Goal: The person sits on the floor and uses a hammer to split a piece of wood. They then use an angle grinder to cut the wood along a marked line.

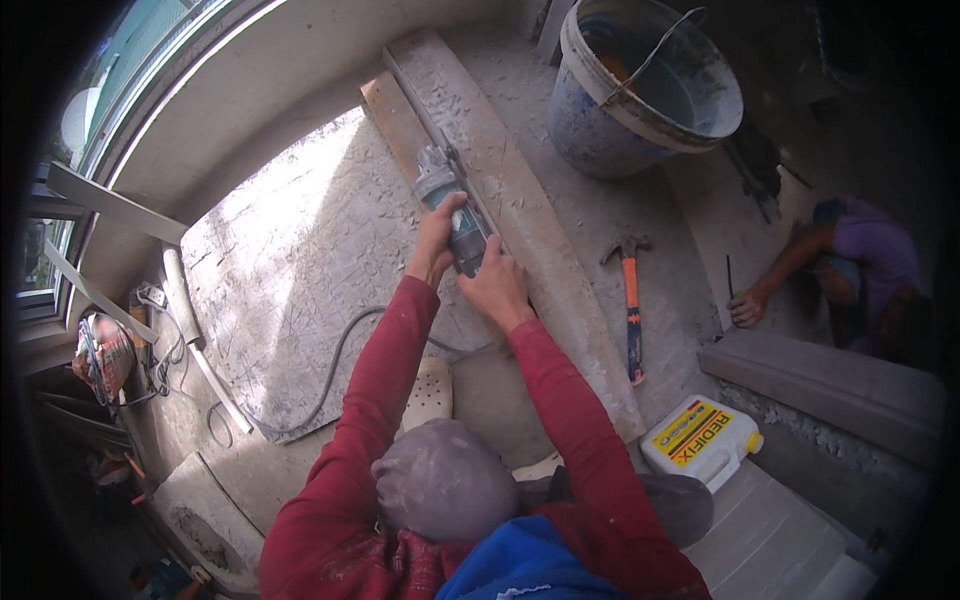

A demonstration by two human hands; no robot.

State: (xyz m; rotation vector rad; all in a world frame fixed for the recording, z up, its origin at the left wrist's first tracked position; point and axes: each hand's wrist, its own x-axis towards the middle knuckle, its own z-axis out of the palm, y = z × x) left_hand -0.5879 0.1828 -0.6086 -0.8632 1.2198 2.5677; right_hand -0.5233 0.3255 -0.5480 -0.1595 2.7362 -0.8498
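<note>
Both of my hands are closed around an angle grinder (pixel 465 228) with a grey and teal dusty body. My left hand (pixel 433 238) grips it near its head, on the left side. Behind it, my right hand (pixel 499 284) wraps the rear of the body. The grinder's head lies over the edge of a narrow wooden strip (pixel 395 118), beside a long dusty plank (pixel 520 190). Whether the disc touches the material cannot be made out. A grey power cord (pixel 340 365) loops across the floor on the left, passing under my left arm.
A claw hammer (pixel 631 300) with an orange and blue handle lies right of the plank. A dirty bucket (pixel 640 110) holds liquid. Nearby are a white jug (pixel 702 440), a large scratched board (pixel 260 270) and a white pipe (pixel 190 310). Another person (pixel 870 260) crouches at right.
</note>
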